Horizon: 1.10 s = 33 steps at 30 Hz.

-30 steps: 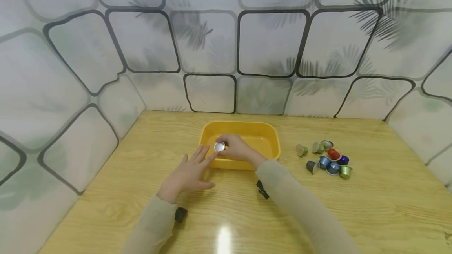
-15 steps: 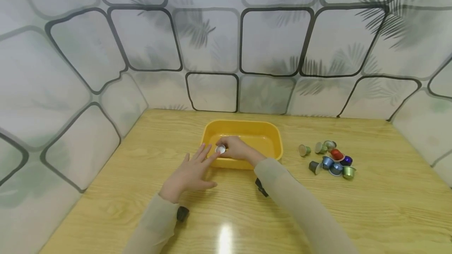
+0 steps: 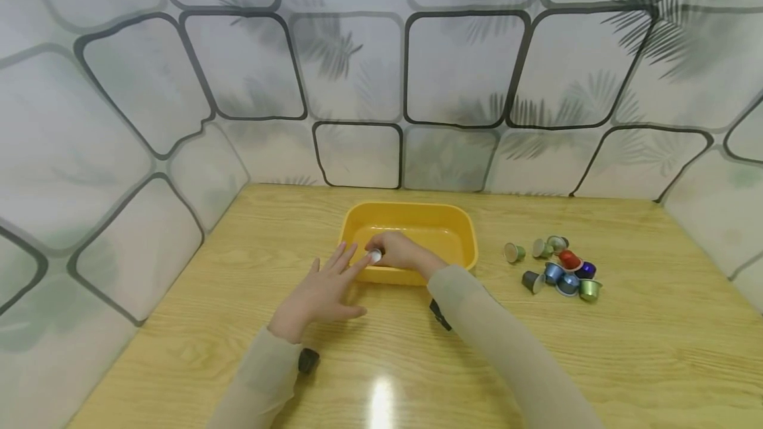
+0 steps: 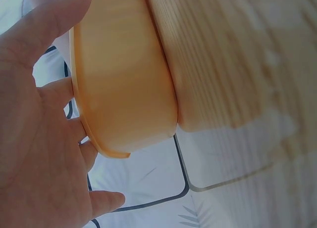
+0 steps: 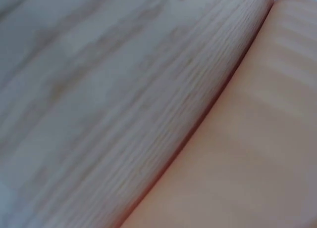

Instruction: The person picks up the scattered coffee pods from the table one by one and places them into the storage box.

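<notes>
My right hand reaches over the near wall of a yellow plastic bin and pinches a coffee capsule, whose pale lid shows in the head view. The rest of that capsule is hidden by the fingers. At the bin's near left corner, my left hand lies with straight, spread fingers across the rim, its index fingertip close beside the capsule. The left wrist view shows this left hand along the rim of the bin. Only the bin's side and tabletop appear in the right wrist view.
On the wooden table, right of the bin, lies a loose group of several coffee capsules, among them a red capsule, a black capsule and a green capsule. A patterned wall covering rises behind the table.
My right hand has lowered the capsule slightly and turned it, so less of its lid shows. The left hand stays in place on the rim.
</notes>
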Each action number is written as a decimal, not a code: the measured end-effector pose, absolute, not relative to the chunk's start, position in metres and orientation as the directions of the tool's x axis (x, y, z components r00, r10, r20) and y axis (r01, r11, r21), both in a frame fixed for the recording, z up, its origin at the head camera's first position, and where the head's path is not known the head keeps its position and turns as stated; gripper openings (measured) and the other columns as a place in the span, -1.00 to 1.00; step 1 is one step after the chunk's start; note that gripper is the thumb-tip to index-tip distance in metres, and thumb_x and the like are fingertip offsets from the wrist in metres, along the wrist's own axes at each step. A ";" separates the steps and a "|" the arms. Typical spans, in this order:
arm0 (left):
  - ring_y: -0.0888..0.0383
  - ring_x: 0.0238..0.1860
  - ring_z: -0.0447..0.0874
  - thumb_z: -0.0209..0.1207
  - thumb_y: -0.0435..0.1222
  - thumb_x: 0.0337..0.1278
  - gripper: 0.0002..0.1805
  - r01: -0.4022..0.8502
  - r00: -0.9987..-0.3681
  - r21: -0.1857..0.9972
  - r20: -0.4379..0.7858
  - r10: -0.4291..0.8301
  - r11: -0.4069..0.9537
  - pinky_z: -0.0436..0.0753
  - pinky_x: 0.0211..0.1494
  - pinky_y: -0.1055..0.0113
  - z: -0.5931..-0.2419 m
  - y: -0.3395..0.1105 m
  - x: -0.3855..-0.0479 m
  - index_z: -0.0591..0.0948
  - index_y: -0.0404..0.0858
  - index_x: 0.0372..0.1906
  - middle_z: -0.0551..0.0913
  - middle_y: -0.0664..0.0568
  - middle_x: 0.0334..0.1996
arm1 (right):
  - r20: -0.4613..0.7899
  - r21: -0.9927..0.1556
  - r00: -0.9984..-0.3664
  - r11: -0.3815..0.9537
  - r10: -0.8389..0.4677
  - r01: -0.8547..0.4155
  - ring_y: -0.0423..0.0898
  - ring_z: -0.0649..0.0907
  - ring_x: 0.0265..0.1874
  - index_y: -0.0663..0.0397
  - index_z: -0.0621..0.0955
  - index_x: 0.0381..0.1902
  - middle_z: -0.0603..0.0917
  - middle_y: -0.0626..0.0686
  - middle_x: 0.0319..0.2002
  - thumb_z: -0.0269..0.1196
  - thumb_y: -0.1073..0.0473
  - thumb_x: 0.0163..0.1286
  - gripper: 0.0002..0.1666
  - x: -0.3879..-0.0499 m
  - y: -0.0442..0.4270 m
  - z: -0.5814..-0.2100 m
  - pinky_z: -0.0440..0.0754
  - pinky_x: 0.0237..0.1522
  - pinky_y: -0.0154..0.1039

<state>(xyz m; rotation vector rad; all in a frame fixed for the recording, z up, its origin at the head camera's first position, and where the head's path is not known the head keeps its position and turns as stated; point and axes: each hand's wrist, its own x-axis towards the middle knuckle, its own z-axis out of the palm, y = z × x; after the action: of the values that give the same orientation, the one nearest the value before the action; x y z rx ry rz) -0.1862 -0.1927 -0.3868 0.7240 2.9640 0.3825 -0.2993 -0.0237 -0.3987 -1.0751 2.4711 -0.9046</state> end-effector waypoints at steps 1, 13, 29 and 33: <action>0.02 0.34 -0.38 0.17 0.11 -0.08 -0.06 0.446 -0.887 0.254 -0.006 0.462 0.858 -0.08 0.16 -0.29 -0.387 -0.193 -0.186 -0.04 -0.02 0.38 -0.25 -0.05 0.36 | -0.023 -0.649 -0.676 0.525 -0.737 -0.551 -0.06 0.57 -0.22 0.30 0.56 -0.11 0.61 0.09 -0.21 0.21 0.28 0.19 -0.70 -0.299 -0.023 -0.398 0.52 -0.14 -0.22; 0.00 0.33 -0.39 0.16 0.12 -0.07 -0.05 0.443 -0.888 0.237 -0.017 0.459 0.865 -0.07 0.17 -0.28 -0.387 -0.193 -0.186 -0.06 -0.01 0.38 -0.27 -0.04 0.36 | -0.052 -0.653 -0.676 0.537 -0.735 -0.534 -0.02 0.55 -0.14 0.32 0.51 -0.02 0.58 0.14 -0.11 0.19 0.25 0.22 -0.63 -0.298 -0.025 -0.398 0.50 -0.08 -0.19; 0.02 0.34 -0.37 0.19 0.10 -0.09 -0.05 0.444 -0.887 0.255 -0.009 0.461 0.859 -0.08 0.16 -0.29 -0.386 -0.194 -0.185 -0.05 0.01 0.38 -0.24 -0.05 0.36 | -0.054 -0.628 -0.707 0.575 -0.705 -0.525 0.02 0.55 -0.12 0.25 0.51 -0.13 0.59 0.13 -0.17 0.22 0.22 0.20 -0.70 -0.298 -0.026 -0.398 0.50 -0.09 -0.15; 0.01 0.34 -0.37 0.19 0.09 -0.09 -0.05 0.449 -0.885 0.260 -0.006 0.466 0.855 -0.08 0.16 -0.30 -0.386 -0.194 -0.186 -0.05 0.00 0.38 -0.23 -0.05 0.36 | -0.054 -0.628 -0.710 0.577 -0.702 -0.523 0.04 0.53 -0.09 0.24 0.52 -0.16 0.59 0.12 -0.18 0.22 0.25 0.19 -0.74 -0.298 -0.026 -0.398 0.49 -0.07 -0.13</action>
<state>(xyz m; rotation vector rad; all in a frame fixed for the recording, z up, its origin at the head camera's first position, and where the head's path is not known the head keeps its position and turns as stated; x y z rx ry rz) -0.1856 -0.1937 -0.3858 0.7309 2.9593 0.3893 -0.2982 -0.0262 -0.3982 -1.0053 2.5139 -0.8582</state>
